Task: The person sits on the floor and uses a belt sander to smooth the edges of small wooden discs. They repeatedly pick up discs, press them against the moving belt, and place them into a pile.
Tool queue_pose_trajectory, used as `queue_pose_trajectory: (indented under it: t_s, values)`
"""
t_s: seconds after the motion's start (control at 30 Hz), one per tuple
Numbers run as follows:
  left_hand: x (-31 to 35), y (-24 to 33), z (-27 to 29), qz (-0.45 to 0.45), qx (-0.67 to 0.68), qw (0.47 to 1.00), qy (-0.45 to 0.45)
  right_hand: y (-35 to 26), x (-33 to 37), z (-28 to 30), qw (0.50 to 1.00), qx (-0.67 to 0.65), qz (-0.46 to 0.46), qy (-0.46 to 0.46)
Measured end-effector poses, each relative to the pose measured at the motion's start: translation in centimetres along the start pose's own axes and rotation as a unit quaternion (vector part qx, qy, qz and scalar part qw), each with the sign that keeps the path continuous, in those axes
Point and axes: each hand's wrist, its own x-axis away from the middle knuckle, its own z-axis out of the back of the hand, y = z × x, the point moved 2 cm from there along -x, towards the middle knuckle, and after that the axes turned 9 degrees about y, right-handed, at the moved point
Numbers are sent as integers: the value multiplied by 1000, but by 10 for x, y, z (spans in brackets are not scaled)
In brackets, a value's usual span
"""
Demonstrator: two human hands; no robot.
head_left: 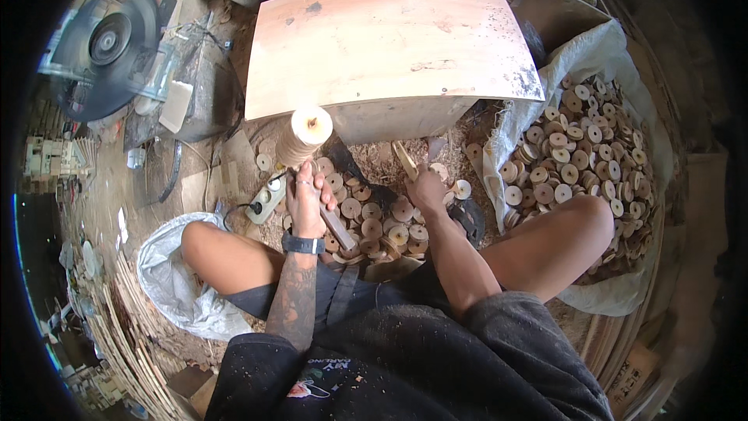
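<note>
My left hand [306, 195] is closed around a brown wooden stick [336, 226]. A stack of pale wooden discs [296, 148] with centre holes rises above that hand, apparently threaded on the stick; the top disc is brightly lit. To the right, my right hand [427, 189] is closed, pinching a pale wooden disc [405, 160] seen nearly edge-on. Its fingertips are partly hidden. Between my crossed legs lies a loose pile of holed wooden discs [372, 228], below and between both hands.
A pale board [374, 47] spans a box ahead. At right, a white sack [499, 156] bulges with discs. A power strip [269, 199] lies left of my left hand. A fan [109, 39] stands far left. Another white sack [167, 265] is by my left knee.
</note>
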Motion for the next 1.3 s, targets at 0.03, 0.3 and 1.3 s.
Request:
queue_pose_trajectory:
  t_s: [0.03, 0.3, 1.3]
  values:
    - [1, 1, -1, 13, -5, 1000, 8, 9, 4, -14, 999, 40, 29, 11]
    - [6, 26, -9, -21, -22, 999, -15, -50, 13, 53, 984, -62, 45, -160]
    - [2, 49, -82, -156, -217, 963, 44, -137, 26, 203, 814, -573, 19, -87]
